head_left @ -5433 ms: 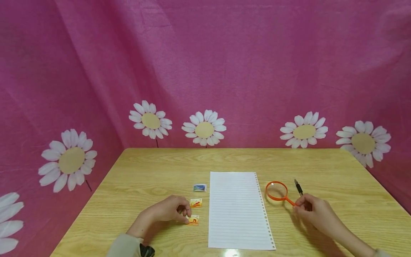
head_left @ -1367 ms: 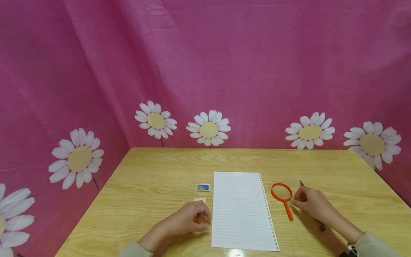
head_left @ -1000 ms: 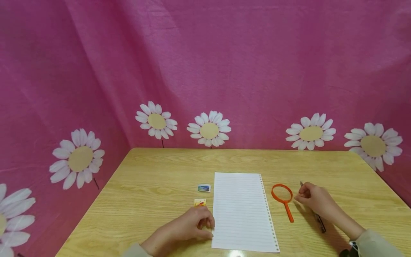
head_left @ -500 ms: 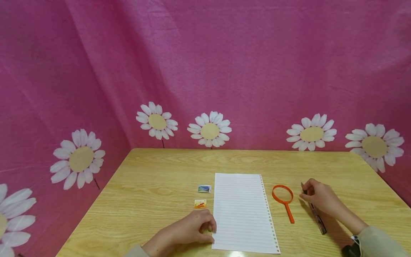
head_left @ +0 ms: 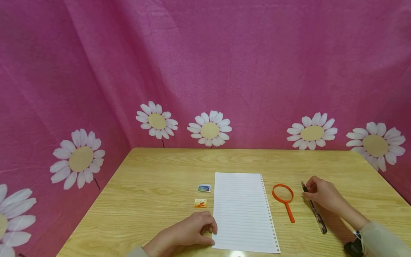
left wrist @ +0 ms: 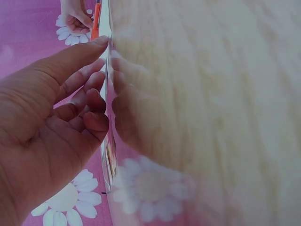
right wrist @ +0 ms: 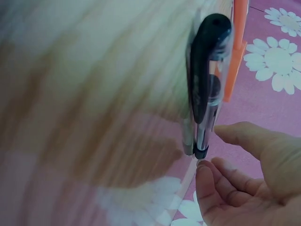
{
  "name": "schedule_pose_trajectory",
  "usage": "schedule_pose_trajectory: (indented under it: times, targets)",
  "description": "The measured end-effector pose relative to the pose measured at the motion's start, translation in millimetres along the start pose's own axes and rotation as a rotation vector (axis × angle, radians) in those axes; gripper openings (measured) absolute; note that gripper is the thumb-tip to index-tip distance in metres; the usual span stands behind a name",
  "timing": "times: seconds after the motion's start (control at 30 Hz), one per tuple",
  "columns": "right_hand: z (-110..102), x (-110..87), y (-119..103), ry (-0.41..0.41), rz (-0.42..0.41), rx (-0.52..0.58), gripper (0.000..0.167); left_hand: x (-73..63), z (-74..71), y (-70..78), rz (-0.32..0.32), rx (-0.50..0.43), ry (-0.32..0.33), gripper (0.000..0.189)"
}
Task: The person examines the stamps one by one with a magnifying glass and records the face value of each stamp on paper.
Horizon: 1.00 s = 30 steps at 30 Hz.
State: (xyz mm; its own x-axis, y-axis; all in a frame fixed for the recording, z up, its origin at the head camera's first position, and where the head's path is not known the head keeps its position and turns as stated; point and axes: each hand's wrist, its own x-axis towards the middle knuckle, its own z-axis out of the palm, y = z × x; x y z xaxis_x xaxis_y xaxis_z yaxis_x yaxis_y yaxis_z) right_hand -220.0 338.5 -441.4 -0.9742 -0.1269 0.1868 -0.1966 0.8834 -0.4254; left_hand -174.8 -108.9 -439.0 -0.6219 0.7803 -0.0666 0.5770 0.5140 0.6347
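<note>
My left hand (head_left: 196,229) rests at the left edge of the lined paper sheet (head_left: 242,210), thumb and fingertips right at its margin. Its fingers are loosely bent in the left wrist view, with nothing gripped. My right hand (head_left: 325,194) is beside the front part of a black-and-clear pen (head_left: 317,215) lying on the table. In the right wrist view the thumb and fingers stand apart around the pen (right wrist: 201,84), with a gap to the thumb. An orange magnifying glass (head_left: 289,212) lies between sheet and pen.
A blue stamp-like card (head_left: 204,188) and a yellow-orange one (head_left: 200,203) lie left of the sheet, beyond my left hand. The wooden table (head_left: 154,175) ends at a pink flowered curtain (head_left: 257,71).
Since the oldest frame, my right hand has let go of the magnifying glass and shifted right to the pen. My left hand has moved right to the sheet; the nearest orange card has gone from sight.
</note>
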Motion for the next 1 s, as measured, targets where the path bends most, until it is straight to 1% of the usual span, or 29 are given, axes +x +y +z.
schedule_pose_trajectory:
  times: [0.17,0.3,0.43,0.57,0.7,0.83,1.0]
  targets:
    - [-0.5,2.2,3.1,-0.016,0.010,0.007,0.029,0.4,0.3,0.2,0.015,0.023,-0.001,0.016]
    - [0.4,3.2,3.2,-0.014,0.003,0.000,0.028,0.4,0.7,0.1,0.032,0.040,0.001,0.015]
    - [0.4,3.4,1.1,-0.019,0.014,0.004,0.027,0.3,0.8,0.1,0.015,0.037,-0.003,0.015]
    - [-0.2,2.8,0.0,-0.034,0.040,0.027,0.031,0.2,0.8,-0.1,-0.005,0.024,-0.009,0.015]
    - [0.3,2.1,0.2,-0.035,0.045,0.046,0.033,-0.2,0.9,-0.2,-0.007,0.025,-0.009,0.015]
    - [1.3,1.1,-0.2,-0.024,0.010,0.056,0.033,-0.5,0.5,0.3,-0.007,0.029,-0.011,0.015]
    - [4.3,0.1,-1.2,0.026,-0.092,0.023,0.029,-0.9,-0.2,0.7,-0.018,0.023,-0.016,0.015]
